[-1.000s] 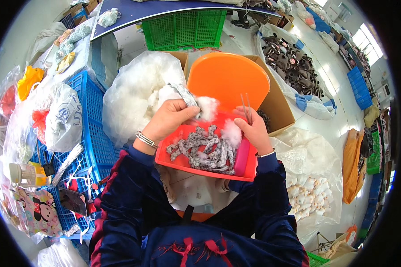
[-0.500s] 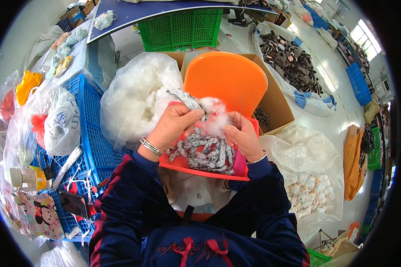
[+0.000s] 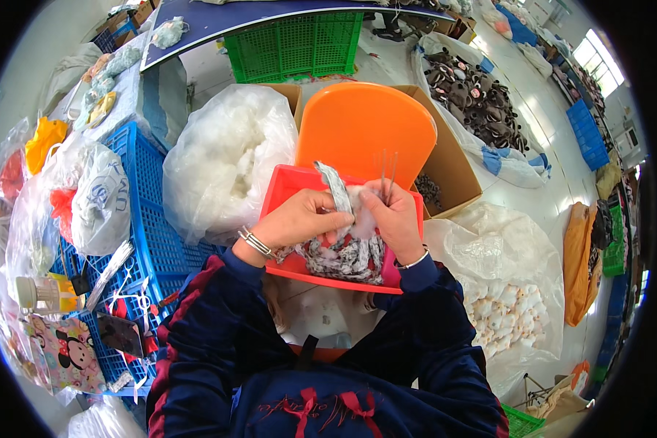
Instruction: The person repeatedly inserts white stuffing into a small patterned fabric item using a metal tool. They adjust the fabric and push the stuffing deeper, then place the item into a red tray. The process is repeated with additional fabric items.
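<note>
Grey-white fabric piece (image 3: 337,191): upright over the red tray (image 3: 285,191), pinched in left hand (image 3: 299,219); its lower end hidden between both hands. White stuffing (image 3: 358,215) mostly covered by right hand (image 3: 394,219), which pinches thin tweezers (image 3: 387,175). Tray's pile of fabric pieces (image 3: 343,259) partly hidden. Since earlier: hands closer together, stuffing less exposed.

1. Dark navy jacket sleeves (image 3: 219,328) with maroon side stripes; red lettering and a bow across the chest
2. Silver bangles (image 3: 254,242) on the left wrist; a thin silver bracelet (image 3: 415,260) on the right
</note>
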The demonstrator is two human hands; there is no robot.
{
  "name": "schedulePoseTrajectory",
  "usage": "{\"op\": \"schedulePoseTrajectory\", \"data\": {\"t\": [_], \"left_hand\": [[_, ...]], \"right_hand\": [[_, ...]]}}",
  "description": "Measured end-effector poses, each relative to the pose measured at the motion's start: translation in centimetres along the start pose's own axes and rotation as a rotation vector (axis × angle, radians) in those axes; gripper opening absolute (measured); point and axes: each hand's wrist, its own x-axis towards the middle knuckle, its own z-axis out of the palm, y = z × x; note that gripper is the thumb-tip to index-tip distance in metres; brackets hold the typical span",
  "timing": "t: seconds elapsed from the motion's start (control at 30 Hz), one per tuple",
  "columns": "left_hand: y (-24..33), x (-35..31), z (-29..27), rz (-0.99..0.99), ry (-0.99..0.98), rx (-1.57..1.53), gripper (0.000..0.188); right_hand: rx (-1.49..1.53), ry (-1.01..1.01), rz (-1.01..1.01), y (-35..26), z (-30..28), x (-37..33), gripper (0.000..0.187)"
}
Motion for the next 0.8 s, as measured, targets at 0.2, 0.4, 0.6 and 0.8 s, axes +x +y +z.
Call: {"op": "schedulePoseTrajectory", "data": {"t": [0.2,0.4,0.6,0.8], "left_hand": [[-1.7,1.1,2.0,0.056,0.074,0.087,0.02],[-1.6,1.0,1.6,0.055,0.078,0.188,0.023],[-1.4,0.7,1.1,0.072,0.103,0.16,0.028],[-0.2,-0.2,0.0,0.21,0.271,0.378,0.037]], "right_hand": [[-0.022,0.156,-0.03,0.2,1.4,0.1,0.01],[0.02,0.257,0.021,-1.5,0.0,0.4,0.012],[0.105,0.219,0.077,-2.6,0.1,0.5,0.02],[-0.113,-0.019,0.11,-2.1,-4.5,0.8,0.024]]}}
